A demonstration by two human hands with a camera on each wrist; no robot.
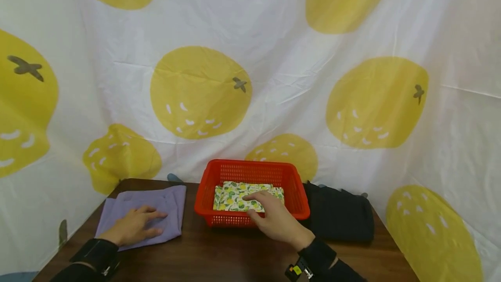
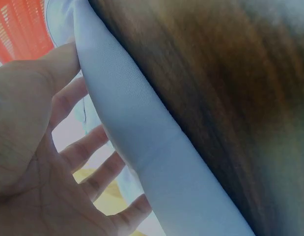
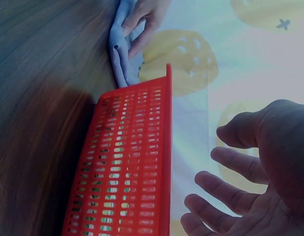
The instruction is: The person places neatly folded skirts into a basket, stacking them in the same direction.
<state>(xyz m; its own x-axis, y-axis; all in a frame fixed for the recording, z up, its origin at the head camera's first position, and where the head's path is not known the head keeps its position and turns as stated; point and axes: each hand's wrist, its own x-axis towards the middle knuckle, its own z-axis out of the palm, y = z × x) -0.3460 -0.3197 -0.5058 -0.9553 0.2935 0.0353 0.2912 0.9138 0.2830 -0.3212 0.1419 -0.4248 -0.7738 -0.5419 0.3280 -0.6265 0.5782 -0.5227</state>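
A folded lavender cloth [image 1: 172,212] lies on the left of the table, and my left hand [image 1: 135,225] rests on it with fingers spread. In the left wrist view the fingertips [image 2: 95,137] meet the surface of that cloth [image 2: 137,128]. A red plastic basket [image 1: 301,201] stands in the middle, holding a folded cloth with a lemon print [image 1: 235,195]. Over the basket's front rim hovers my right hand [image 1: 274,221], fingers apart and slightly bent, with nothing in it. The right wrist view has this hand [image 3: 260,182] apart from the basket [image 3: 164,147].
A folded black cloth [image 1: 340,214] lies just right of the basket. The brown wooden table [image 1: 219,256] ends at a white curtain [image 1: 282,77] printed with large lemons, which hangs behind and along the sides. Black bands circle both wrists.
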